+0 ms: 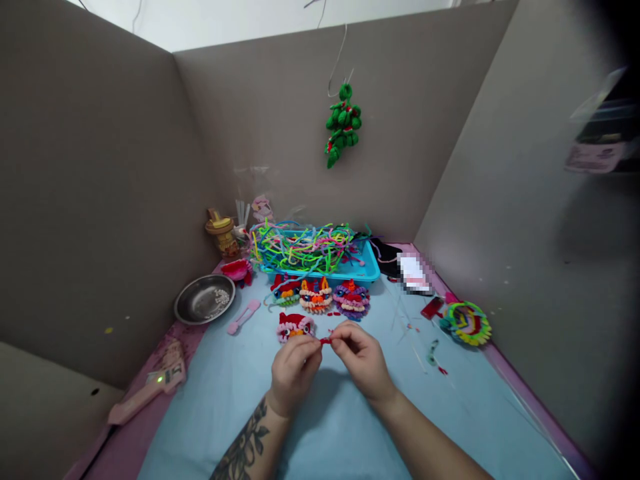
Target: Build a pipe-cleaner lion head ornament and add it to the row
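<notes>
pinching at both ends, my left hand (296, 369) and right hand (364, 360) grasp a short red piece (325, 341) between thumb and fingertips, with only a sliver of it bare in the gap between them. to work something this small well, i'd judge it best to hold each end lightly, brace the wrists low over the blue cloth (235, 413) and turn or bend it in small moves, so the fuzzy surface doesn't crush or slip out. just beyond my grip sits a pink-and-red animal-face ornament (295, 320), and nudging it seems an easy mistake, so i'd work a little nearer to me. past it stand three more animal-face ornaments (316, 295), then the blue tray (371, 267) heaped with chenille stems (300, 250). plenty is hard to make out: my fingers cover both ends of the red piece, so its full length and shape are hidden, and i can't tell whether it's twisted or plain. my left fingers overlap the nearest ornament's lower edge, and contact there is unclear. the phone-like thing (414, 273) off to the right is pixelated.
</notes>
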Demonstrator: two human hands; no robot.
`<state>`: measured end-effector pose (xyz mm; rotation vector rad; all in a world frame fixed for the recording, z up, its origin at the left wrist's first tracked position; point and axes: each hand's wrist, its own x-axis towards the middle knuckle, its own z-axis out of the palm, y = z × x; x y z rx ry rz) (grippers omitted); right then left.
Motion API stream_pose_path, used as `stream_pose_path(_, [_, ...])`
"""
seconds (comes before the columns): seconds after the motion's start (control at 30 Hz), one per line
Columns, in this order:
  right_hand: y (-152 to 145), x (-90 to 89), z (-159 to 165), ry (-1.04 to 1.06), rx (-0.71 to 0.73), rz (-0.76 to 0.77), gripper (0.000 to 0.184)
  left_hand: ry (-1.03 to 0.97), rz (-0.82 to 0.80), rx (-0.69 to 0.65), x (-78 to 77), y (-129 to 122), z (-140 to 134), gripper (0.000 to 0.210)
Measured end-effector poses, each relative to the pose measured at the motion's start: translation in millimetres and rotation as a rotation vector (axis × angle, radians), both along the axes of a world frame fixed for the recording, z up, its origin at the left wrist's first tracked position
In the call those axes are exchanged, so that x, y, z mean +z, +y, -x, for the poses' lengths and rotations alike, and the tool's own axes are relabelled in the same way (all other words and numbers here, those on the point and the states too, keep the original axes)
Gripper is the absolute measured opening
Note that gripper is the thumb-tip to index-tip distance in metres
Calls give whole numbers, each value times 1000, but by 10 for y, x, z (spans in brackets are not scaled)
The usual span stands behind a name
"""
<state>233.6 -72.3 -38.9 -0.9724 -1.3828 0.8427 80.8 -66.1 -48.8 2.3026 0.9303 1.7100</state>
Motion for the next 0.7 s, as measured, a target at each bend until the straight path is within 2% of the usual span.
stream_pose_path(0.13, [2, -10, -1, -9, 3, 1, 13, 0, 0, 4, 9, -6, -5, 27])
stream_pose_path(0.4, [6, -15, -4, -50, 7, -16, 16, 51, -33, 17, -72, 13, 17, 27])
stream_pose_path(0.7, [2, -16, -11, -80, 2, -55, 15, 70, -56, 8, -60, 3, 25, 30])
